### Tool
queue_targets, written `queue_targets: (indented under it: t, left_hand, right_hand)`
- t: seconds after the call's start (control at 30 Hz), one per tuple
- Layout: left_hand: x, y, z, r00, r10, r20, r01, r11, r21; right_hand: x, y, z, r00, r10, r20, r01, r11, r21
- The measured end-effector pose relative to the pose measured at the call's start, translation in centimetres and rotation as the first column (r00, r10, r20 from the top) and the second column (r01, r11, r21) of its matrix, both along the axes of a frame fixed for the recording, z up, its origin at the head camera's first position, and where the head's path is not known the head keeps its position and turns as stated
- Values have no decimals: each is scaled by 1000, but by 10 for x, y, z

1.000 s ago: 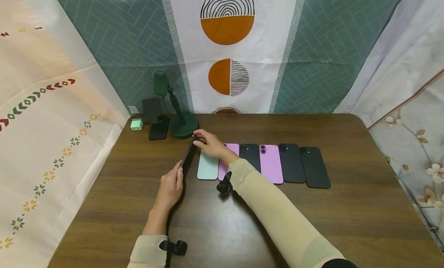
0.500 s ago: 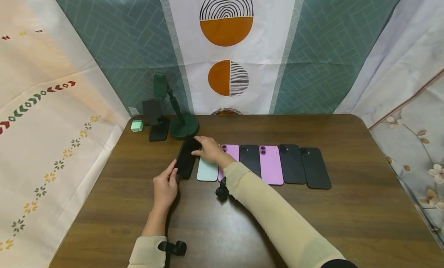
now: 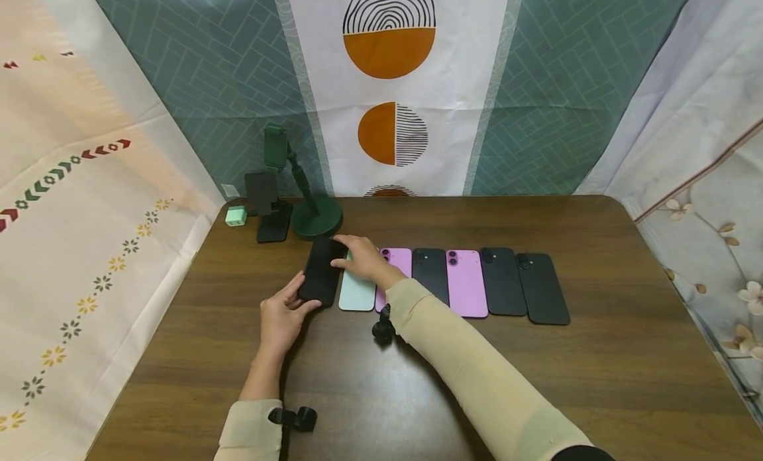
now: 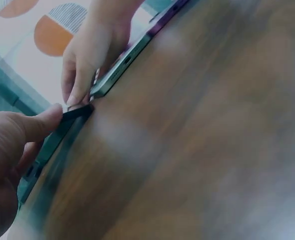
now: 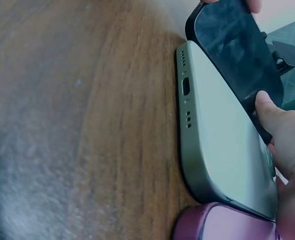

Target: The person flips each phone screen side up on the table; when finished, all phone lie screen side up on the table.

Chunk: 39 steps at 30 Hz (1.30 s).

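Both hands hold a black phone [image 3: 322, 273] at the left end of a row of phones, its dark glossy screen facing up. My left hand [image 3: 281, 323] grips its near left end between thumb and fingers. With thumb and fingers, my right hand [image 3: 365, 259] pinches the far right edge; its thumb [image 5: 263, 100] lies on the screen's border in the right wrist view. Right beside it lies a mint-green phone [image 3: 356, 290], back up, partly under the right hand. In the left wrist view the black phone [image 4: 77, 113] appears edge-on, low over the table.
Rightward on the wooden table [image 3: 626, 355] continue a pink phone [image 3: 399, 258], a black phone [image 3: 430, 272], another pink phone [image 3: 467, 282] and two dark phones [image 3: 503, 282]. Behind stand a green phone stand [image 3: 317, 219], a black stand [image 3: 273, 226] and a mint charger cube [image 3: 236, 216].
The black phone has turned from nearly edge-on to lying almost flat, screen up, and come down beside the mint phone. My left hand has shifted slightly left, its thumb now at the phone's near end.
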State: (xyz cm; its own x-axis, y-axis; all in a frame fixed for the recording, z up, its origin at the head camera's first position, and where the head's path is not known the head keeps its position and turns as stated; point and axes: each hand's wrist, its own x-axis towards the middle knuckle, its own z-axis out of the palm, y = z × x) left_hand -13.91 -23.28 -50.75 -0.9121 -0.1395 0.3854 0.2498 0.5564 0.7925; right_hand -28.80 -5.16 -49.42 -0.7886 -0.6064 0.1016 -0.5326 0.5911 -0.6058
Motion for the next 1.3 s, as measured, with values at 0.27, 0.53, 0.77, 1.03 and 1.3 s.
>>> queue_targets:
  t: [0.27, 0.53, 0.77, 1.03, 1.3]
  left_hand:
    - [-4, -5, -3, 996, 37, 81, -26, 990, -138]
    - [-4, -7, -3, 987, 49, 150, -15, 976, -216]
    - [0, -10, -4, 990, 27, 142, 3, 978, -208]
    - [2, -9, -1, 987, -15, 160, 50, 975, -218]
    - [1, 17, 11, 990, -81, 112, 104, 969, -222]
  right_hand:
    - [-3, 4, 0, 1000, 1, -21, 0, 999, 50]
    - [-2, 8, 2, 998, 46, -46, -42, 996, 82]
    - [3, 9, 5, 996, 67, -60, -59, 989, 137]
    - [5, 21, 10, 998, 64, -4, -64, 996, 67]
    - [-2, 56, 9, 999, 20, 43, -19, 1000, -24]
